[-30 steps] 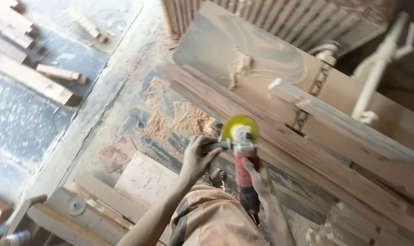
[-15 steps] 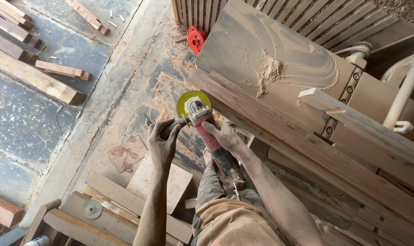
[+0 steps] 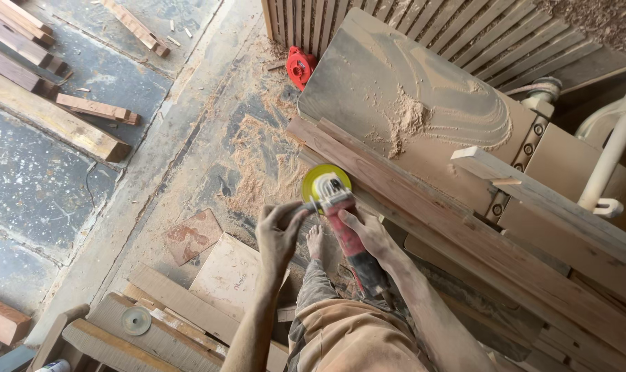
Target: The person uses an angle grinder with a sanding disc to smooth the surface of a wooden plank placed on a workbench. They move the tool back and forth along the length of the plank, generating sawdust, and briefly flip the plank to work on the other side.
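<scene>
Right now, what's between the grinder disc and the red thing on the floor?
Head view: only sawdust on bare floor between the disc and the red thing.

Dusty stone floor (image 3: pixel 44 186) carries sawdust (image 3: pixel 265 172), wood offcuts (image 3: pixel 86 107), perhaps a tile scrap (image 3: pixel 192 235).

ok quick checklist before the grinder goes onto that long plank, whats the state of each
1. Both hands on the tool: ok. Left hand grips the side handle, right hand the red angle grinder.
2. Yellow disc near the long plank: ok, contact cannot tell.
3. Disc spinning: cannot tell.
4. Bare foot below the grinder: not ok.
5. Sawdust pile on the board behind: not ok if it needs clearing.
6. Plank secured: cannot tell.
</scene>
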